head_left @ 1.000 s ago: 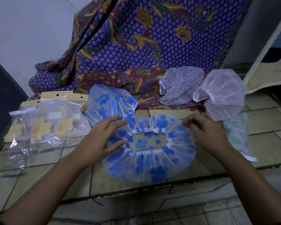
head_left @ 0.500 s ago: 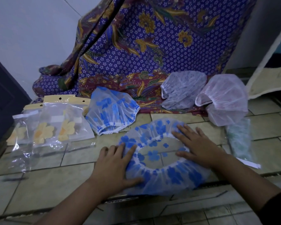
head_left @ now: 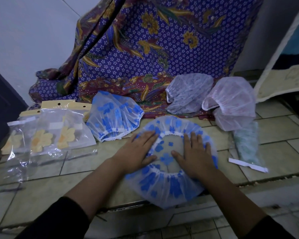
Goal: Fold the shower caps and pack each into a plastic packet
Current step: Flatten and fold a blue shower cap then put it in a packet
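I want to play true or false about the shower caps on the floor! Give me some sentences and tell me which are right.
1. Both hands lie flat on the blue-flowered cap. True: the left hand and right hand press on its two sides.
2. That cap is already folded in half. False: it is spread out round, with its elastic opening facing up.
3. A second blue-flowered cap lies behind the left hand. True.
4. The pink cap sits on the left by the packets. False: it is on the right, and the clear packets are on the left.
5. A hand is holding a packet. False: neither hand touches one.
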